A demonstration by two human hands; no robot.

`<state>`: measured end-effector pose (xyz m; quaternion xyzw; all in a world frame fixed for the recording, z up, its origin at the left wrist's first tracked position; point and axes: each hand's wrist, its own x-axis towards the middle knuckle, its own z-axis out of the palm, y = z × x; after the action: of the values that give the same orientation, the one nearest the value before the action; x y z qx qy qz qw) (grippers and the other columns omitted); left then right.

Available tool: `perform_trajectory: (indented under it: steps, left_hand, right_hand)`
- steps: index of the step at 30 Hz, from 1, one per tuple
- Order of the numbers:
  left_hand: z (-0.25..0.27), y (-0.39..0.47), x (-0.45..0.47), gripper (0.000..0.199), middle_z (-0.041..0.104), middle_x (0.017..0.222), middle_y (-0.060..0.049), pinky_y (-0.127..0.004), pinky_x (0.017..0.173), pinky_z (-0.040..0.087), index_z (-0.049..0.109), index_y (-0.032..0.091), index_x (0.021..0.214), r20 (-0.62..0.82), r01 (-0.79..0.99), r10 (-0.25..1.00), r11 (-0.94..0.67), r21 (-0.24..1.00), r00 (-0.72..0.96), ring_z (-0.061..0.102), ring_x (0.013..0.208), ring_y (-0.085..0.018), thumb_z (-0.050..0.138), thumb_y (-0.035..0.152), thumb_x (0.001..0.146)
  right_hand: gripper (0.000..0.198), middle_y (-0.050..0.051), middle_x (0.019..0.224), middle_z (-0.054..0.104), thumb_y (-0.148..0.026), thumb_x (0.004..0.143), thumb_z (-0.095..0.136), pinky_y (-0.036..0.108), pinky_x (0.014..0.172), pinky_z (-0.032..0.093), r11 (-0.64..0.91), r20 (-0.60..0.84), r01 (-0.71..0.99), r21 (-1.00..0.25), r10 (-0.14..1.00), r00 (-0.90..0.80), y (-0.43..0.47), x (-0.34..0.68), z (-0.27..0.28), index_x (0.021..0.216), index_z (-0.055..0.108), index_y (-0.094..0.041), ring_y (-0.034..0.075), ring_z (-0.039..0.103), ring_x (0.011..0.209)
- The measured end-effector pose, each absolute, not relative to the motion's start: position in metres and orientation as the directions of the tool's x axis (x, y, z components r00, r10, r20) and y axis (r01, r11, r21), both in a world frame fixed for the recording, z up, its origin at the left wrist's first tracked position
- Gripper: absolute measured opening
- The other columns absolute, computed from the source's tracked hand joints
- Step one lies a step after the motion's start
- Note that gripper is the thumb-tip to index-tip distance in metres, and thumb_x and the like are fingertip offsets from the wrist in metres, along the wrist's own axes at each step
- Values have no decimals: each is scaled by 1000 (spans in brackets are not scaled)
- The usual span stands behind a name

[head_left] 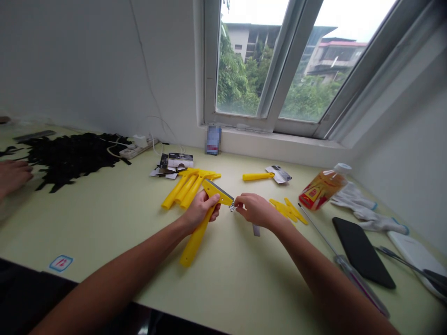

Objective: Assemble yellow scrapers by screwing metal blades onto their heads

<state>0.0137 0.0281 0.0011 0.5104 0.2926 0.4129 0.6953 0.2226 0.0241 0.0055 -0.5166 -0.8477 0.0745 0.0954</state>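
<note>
My left hand (204, 209) is wrapped round a yellow scraper (195, 242) near its head, with the handle slanting down toward me. A thin dark metal blade (223, 190) runs along the scraper's far edge. My right hand (254, 209) is at the right end of that head, thumb and fingertips pinched together. What they hold, if anything, is too small to make out. Close to those fingertips lies a small pile of silvery bits (232, 208), which look like screws. A flat grey metal strip (256, 230) shows beneath my right hand.
Several yellow scrapers (183, 188) lie behind my left hand, beside printed packets (179, 161). Flat yellow pieces (288, 209), a screwdriver (359, 284), a black phone (363, 251), a bottle (323, 188) and gloves (366, 211) are on the right. Black strips (77, 153) and another person's hand (14, 177) are left.
</note>
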Motion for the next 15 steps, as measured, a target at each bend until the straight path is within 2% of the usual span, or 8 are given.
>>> perform_trajectory:
  steps: [3,7,11,15]
  left_hand:
    - [-1,28,14,27,51,64,5,-19,40,30,42,17,82,6,-270,862,152,951,507,45,41,-6,62,36,83]
    - [-5,30,14,28,51,63,4,-19,39,30,44,16,82,7,-273,847,164,948,531,44,41,-5,62,38,83]
    - [-8,33,14,28,51,64,5,-18,39,30,44,17,83,11,-294,852,168,941,523,45,41,-5,63,38,82]
    - [-9,32,15,28,50,63,4,-19,39,30,45,16,82,-11,-281,844,191,941,536,45,41,-5,63,38,82]
  right_hand:
    - [15,5,94,68,-19,86,57,28,73,42,529,80,832,-166,848,-524,22,216,5,94,69,-22,19,62,84]
    - [18,7,85,67,-11,86,54,31,77,41,622,62,776,-104,783,-619,22,209,2,91,70,-18,21,61,85]
    - [25,8,86,66,-3,86,49,29,75,42,644,61,758,-100,764,-642,24,208,-2,93,70,-16,19,61,83]
    - [22,6,86,67,-6,88,49,26,74,43,636,70,763,-118,771,-633,24,209,-3,91,68,-16,17,62,81]
